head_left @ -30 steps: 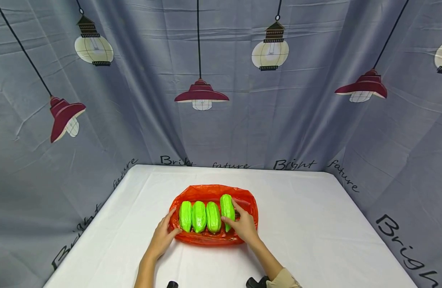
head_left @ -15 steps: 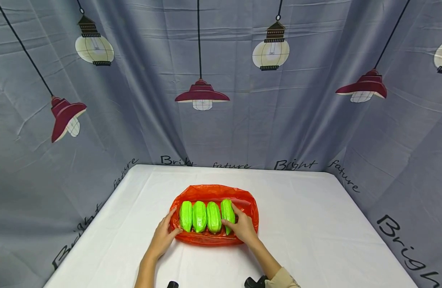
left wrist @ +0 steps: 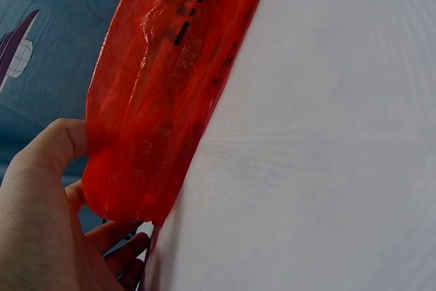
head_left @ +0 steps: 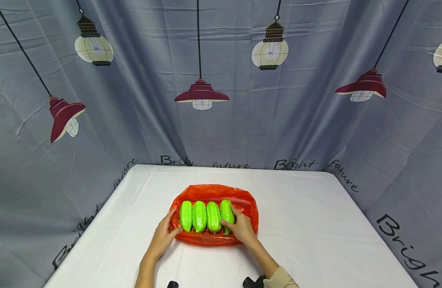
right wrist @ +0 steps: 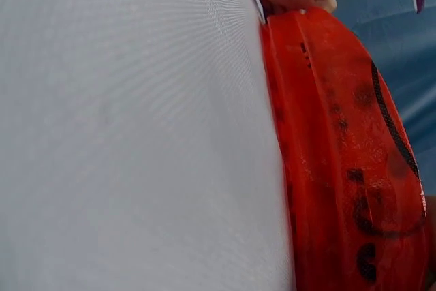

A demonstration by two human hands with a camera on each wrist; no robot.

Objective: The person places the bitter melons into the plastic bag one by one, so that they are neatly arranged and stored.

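A red plastic bag (head_left: 211, 240) lies spread open on the table, its rim rounded up. Inside it, several bright green, ridged, cucumber-like vegetables (head_left: 199, 217) stand side by side in a row. My right hand (head_left: 243, 229) holds the rightmost vegetable (head_left: 226, 211) between thumb and fingers, close beside its neighbour. At the bag's left end, my left hand (head_left: 161, 238) grips the rim. In the left wrist view the thumb of that left hand (left wrist: 41, 209) lies at the bag's upper edge, with fingers below. The right wrist view mostly shows the bag's printed outer wall (right wrist: 327, 155).
A white cloth covers the table (head_left: 300, 216) all round the bag. Behind and at the sides hangs a grey-blue curtain (head_left: 221, 136) printed with lamps and lettering. Black devices (head_left: 254, 282) show near both wrists at the bottom edge.
My right hand has lowered the rightmost vegetable into the row, a little toward me, and brought it slightly left. The left hand and the bag have stayed put.
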